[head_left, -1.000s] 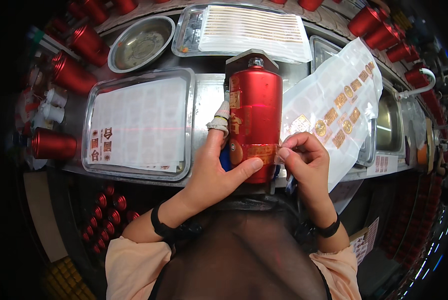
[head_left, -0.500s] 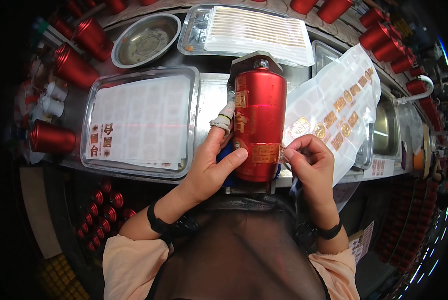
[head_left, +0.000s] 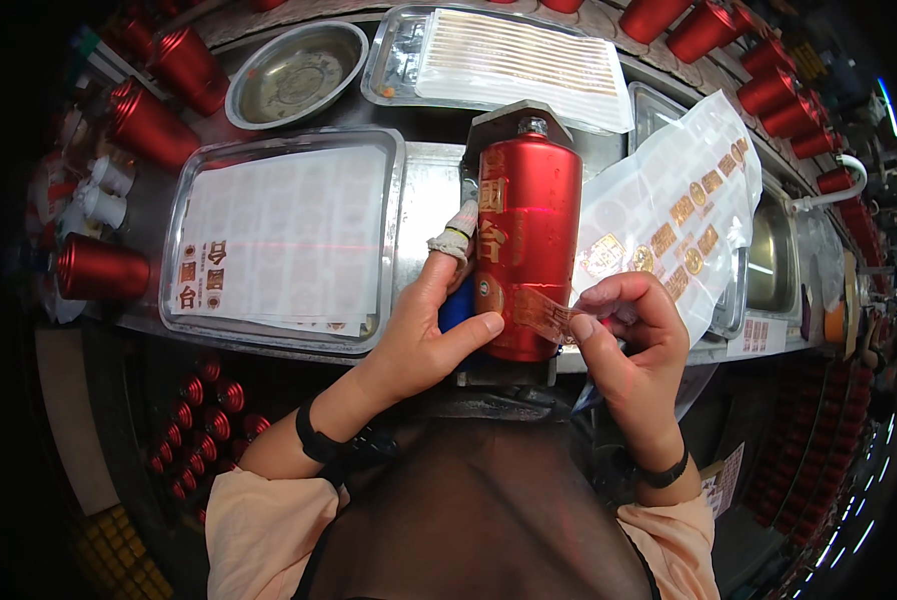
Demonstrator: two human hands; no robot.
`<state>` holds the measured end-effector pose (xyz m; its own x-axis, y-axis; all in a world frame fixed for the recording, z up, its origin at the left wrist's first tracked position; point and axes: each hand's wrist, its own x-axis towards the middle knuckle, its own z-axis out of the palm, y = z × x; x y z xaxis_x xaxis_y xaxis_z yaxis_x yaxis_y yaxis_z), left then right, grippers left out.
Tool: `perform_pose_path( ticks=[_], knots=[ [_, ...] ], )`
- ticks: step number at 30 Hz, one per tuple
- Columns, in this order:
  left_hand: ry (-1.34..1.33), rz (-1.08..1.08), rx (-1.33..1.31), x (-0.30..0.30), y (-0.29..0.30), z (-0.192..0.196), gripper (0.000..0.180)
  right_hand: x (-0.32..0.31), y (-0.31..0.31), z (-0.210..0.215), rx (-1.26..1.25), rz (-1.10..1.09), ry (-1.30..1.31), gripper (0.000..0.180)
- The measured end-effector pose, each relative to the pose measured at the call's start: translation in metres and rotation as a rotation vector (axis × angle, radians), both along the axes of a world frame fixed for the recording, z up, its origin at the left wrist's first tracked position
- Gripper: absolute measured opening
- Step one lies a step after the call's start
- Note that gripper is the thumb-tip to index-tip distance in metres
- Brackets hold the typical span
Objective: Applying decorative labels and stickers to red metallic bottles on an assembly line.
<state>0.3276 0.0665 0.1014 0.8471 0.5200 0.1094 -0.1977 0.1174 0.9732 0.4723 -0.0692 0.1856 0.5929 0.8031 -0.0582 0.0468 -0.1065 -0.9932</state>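
1. Red bottle (head_left: 548,220): between the hands, neck pointing away, at the near edge of the counter (head_left: 433,175).
2. Left hand (head_left: 420,335): spread, thumb touching bottle's left side; hidden fingers' grip cannot be told.
3. Right hand (head_left: 640,338): thumb and forefinger pinching clear film (head_left: 548,316) at bottle's lower front.
4. Judgement: steady bottle; handle film slowly, low, uncreased.

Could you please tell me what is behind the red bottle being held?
Past the neck of the red bottle, an angular grey metal piece shows; a blue patch shows between the bottle and the left hand. What lies directly behind its body is covered.
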Motion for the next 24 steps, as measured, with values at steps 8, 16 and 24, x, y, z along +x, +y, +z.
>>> perform_pose_path(
  ticks=[8,16,24],
  knots=[
    [0.009,-0.001,-0.024,0.001,-0.001,-0.001,0.088,0.007,-0.009,-0.014,0.02,-0.04,-0.002,0.014],
    [0.163,0.074,0.01,0.015,-0.009,0.017,0.087,0.018,-0.009,-0.037,-0.02,-0.062,0.27,0.018],
    [0.138,0.279,0.146,0.021,-0.017,0.005,0.073,0.018,-0.007,-0.041,-0.015,-0.047,0.294,0.025]
  ],
)
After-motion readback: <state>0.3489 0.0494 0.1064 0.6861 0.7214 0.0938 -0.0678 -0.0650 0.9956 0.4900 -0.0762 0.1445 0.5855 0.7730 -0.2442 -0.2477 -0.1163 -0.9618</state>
